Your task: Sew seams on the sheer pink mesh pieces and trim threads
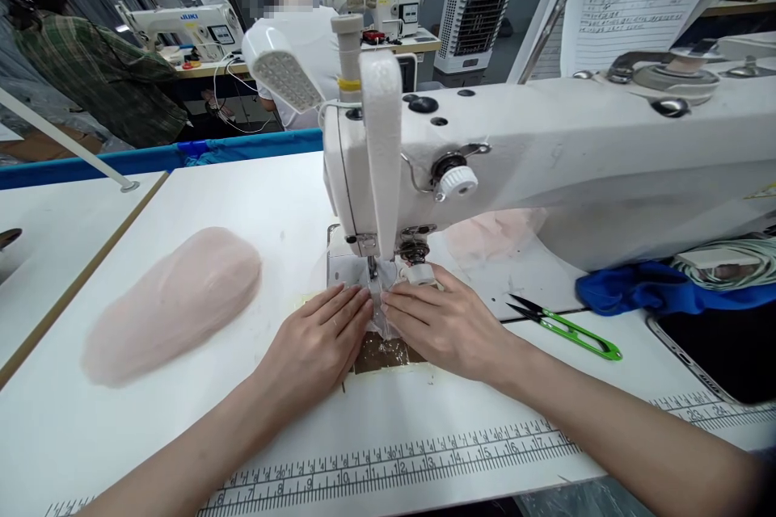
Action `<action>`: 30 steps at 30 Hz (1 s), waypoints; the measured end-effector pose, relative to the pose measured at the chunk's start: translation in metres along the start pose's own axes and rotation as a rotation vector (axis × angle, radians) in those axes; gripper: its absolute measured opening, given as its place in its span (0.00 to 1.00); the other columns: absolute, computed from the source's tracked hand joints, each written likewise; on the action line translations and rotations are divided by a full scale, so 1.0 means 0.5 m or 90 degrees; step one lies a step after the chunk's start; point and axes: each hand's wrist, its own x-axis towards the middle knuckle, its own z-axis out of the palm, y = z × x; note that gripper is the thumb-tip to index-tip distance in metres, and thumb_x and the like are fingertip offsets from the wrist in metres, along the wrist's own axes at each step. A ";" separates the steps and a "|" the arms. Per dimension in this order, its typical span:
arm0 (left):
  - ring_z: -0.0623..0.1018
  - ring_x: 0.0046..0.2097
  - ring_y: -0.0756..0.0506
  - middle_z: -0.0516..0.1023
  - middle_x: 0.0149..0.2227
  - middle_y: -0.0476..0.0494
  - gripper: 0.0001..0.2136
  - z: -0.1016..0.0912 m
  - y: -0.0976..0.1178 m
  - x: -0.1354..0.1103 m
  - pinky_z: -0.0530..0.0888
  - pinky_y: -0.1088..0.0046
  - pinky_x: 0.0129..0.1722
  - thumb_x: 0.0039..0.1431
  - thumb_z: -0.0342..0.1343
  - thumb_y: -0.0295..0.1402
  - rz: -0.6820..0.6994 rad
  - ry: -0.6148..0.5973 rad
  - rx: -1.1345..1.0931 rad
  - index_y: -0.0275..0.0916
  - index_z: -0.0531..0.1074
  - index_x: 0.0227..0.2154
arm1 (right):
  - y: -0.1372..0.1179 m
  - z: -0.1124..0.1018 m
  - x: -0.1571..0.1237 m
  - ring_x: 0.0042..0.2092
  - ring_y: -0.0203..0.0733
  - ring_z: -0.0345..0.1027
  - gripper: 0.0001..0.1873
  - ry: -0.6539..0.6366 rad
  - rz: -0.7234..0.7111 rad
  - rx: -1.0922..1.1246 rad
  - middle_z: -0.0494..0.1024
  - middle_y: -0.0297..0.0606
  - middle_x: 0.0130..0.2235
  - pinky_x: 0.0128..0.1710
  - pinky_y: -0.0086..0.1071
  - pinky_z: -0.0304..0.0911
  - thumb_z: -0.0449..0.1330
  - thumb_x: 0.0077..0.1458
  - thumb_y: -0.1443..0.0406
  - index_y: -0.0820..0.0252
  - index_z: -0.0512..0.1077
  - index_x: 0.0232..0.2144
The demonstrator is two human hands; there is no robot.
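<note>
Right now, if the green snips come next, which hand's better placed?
Right, I'd judge. The right hand is nearer the green snips, which lie to its right. The left hand is farther off, with the right hand in between. Both rest at the sheer fabric.

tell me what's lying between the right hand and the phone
In the head view, green-handled snips lie on the white tabletop between the right hand and the phone, blades toward the hand.

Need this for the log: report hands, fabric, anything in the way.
Left hand, right hand both on sheer fabric. Fabric at presser foot. Green snips off right, clear of fabric.
</note>
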 end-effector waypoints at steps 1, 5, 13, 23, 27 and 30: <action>0.79 0.50 0.40 0.80 0.48 0.36 0.13 0.001 -0.003 0.001 0.78 0.60 0.51 0.64 0.48 0.24 -0.006 -0.001 -0.001 0.27 0.76 0.46 | 0.002 0.002 0.001 0.44 0.40 0.74 0.10 0.003 0.002 0.001 0.82 0.39 0.40 0.58 0.43 0.59 0.56 0.60 0.73 0.64 0.77 0.38; 0.79 0.50 0.40 0.80 0.48 0.37 0.14 0.009 -0.018 0.003 0.78 0.58 0.52 0.64 0.48 0.25 -0.020 -0.010 -0.003 0.27 0.75 0.47 | 0.007 0.009 0.005 0.41 0.39 0.74 0.10 0.008 0.017 -0.002 0.82 0.39 0.40 0.58 0.43 0.60 0.56 0.60 0.73 0.63 0.77 0.38; 0.77 0.52 0.39 0.78 0.50 0.36 0.14 0.009 -0.017 0.002 0.74 0.55 0.55 0.64 0.50 0.27 -0.034 0.000 -0.001 0.27 0.74 0.49 | -0.003 0.003 0.005 0.43 0.41 0.74 0.12 -0.018 0.030 -0.002 0.82 0.41 0.40 0.59 0.46 0.58 0.55 0.58 0.73 0.66 0.77 0.40; 0.79 0.50 0.39 0.79 0.48 0.36 0.13 -0.009 0.021 -0.008 0.75 0.58 0.54 0.64 0.52 0.29 -0.033 -0.027 0.019 0.28 0.75 0.47 | -0.018 -0.006 -0.007 0.47 0.43 0.73 0.14 -0.038 0.044 0.007 0.81 0.44 0.43 0.58 0.46 0.59 0.54 0.57 0.74 0.66 0.77 0.41; 0.78 0.51 0.39 0.79 0.48 0.35 0.14 -0.005 0.014 -0.008 0.75 0.57 0.53 0.64 0.51 0.29 -0.038 -0.030 0.023 0.27 0.74 0.48 | -0.012 0.001 -0.005 0.46 0.42 0.74 0.13 -0.024 0.025 -0.009 0.81 0.44 0.42 0.59 0.46 0.58 0.55 0.57 0.74 0.67 0.77 0.40; 0.78 0.51 0.39 0.78 0.49 0.34 0.15 -0.001 0.008 -0.007 0.75 0.57 0.54 0.65 0.50 0.29 -0.046 -0.034 0.014 0.27 0.74 0.49 | -0.006 0.004 -0.002 0.45 0.42 0.74 0.14 -0.018 0.027 -0.019 0.81 0.43 0.43 0.59 0.45 0.58 0.53 0.59 0.75 0.66 0.77 0.40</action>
